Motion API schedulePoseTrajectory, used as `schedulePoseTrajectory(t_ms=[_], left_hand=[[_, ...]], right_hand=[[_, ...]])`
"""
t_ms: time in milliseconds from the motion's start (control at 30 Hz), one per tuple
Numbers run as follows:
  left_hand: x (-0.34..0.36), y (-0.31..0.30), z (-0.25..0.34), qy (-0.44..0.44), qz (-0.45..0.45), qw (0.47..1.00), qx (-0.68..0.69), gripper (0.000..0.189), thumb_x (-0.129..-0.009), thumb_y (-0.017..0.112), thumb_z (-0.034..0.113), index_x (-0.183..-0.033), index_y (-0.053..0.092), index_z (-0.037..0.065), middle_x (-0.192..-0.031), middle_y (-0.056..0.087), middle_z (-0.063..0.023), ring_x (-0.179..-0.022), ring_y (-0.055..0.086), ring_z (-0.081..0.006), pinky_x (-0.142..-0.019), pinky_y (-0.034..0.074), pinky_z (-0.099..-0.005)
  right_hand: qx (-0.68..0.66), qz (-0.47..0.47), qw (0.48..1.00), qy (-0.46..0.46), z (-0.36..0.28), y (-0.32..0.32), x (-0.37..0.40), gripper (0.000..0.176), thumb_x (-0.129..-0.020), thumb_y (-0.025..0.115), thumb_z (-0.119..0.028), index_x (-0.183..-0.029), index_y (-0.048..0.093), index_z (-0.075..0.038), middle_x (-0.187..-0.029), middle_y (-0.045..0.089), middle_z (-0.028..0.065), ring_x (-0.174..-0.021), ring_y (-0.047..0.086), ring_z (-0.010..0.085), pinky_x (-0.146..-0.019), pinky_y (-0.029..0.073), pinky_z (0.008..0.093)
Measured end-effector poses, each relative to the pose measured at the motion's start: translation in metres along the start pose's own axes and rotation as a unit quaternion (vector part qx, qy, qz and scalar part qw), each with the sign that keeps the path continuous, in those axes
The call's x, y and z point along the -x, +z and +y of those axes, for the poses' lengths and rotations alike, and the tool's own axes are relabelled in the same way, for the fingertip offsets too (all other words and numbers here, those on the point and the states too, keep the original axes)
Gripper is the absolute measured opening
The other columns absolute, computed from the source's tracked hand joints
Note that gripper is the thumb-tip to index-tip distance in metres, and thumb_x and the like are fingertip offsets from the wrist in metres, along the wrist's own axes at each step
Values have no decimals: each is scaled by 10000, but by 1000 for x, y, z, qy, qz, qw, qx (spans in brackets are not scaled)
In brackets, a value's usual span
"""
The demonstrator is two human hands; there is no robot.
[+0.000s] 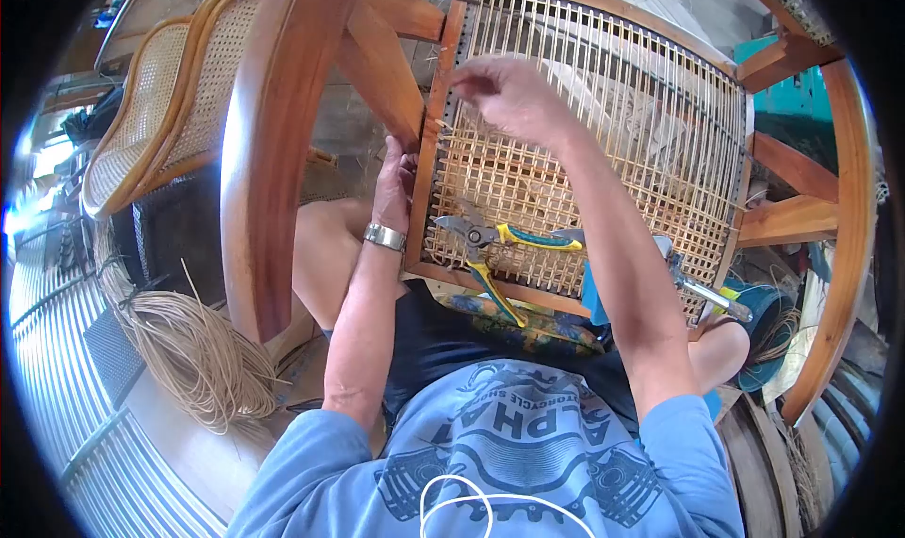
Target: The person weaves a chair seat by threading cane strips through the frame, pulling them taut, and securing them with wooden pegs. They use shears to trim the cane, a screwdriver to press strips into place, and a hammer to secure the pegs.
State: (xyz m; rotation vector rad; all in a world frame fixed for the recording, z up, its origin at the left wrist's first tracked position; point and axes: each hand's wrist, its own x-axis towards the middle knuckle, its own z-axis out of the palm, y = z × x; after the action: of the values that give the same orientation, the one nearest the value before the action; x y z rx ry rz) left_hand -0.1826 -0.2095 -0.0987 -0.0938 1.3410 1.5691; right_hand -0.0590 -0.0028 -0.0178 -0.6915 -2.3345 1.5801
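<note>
A wooden chair's seat frame (426,175) lies across my lap, strung with cane strands (650,95). Its near part is woven into an open grid, while the far part shows mostly parallel strands. My left hand (391,187), with a metal watch on the wrist, grips the left rail; some of its fingers are hidden behind the wood. Above the weave near that same rail, my right hand (514,97) is closed with curled fingers. Whatever it may pinch is too fine to see. Pruning shears (479,236) with yellow and green handles rest on the near weave.
Bundled loose cane (203,359) hangs at the lower left. Behind it stands a cane-backed chair (156,114). A thick wooden chair part (283,151) rises close by my left arm, and a curved one (844,246) is at right. A metal-shafted tool (716,297) lies under my right forearm.
</note>
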Motion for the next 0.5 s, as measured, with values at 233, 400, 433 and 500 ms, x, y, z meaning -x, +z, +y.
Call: schedulePoseTrajectory(t_ms=[233,400,433,500], left_hand=[[-3,-13,0,-57,13,998,7,918,-879,477,798,-1305,586,-9,-1146,710,-138,-988,689,-259,-893,549,-362],[1,-7,1,-26,22,999,8,809,-938,450,736,-1264,600,12,-1157,694,-118,-1022,668,-232,-919,533,-360],[0,-7,2,-16,32,999,-7,748,-964,436,708,-1221,608,27,-1135,691,-104,-986,668,-219,-888,543,-363],[0,2,-2,44,31,997,-47,704,-997,431,648,-1249,595,11,-1156,682,-102,-1002,665,-212,-895,541,-359]], right_hand=[[42,120,992,22,10,-44,24,255,-1003,587,-263,-1105,720,-71,-886,723,105,-743,642,197,-734,516,380],[86,59,995,-1,15,-59,19,292,-1024,562,-309,-1049,708,-58,-748,672,78,-578,539,149,-618,468,363],[81,60,995,0,19,-57,15,292,-1024,562,-309,-1049,708,-58,-748,672,78,-578,539,149,-618,468,363],[92,96,988,-78,21,-51,8,293,-1022,565,-305,-1053,710,-52,-758,677,85,-577,547,158,-616,473,353]])
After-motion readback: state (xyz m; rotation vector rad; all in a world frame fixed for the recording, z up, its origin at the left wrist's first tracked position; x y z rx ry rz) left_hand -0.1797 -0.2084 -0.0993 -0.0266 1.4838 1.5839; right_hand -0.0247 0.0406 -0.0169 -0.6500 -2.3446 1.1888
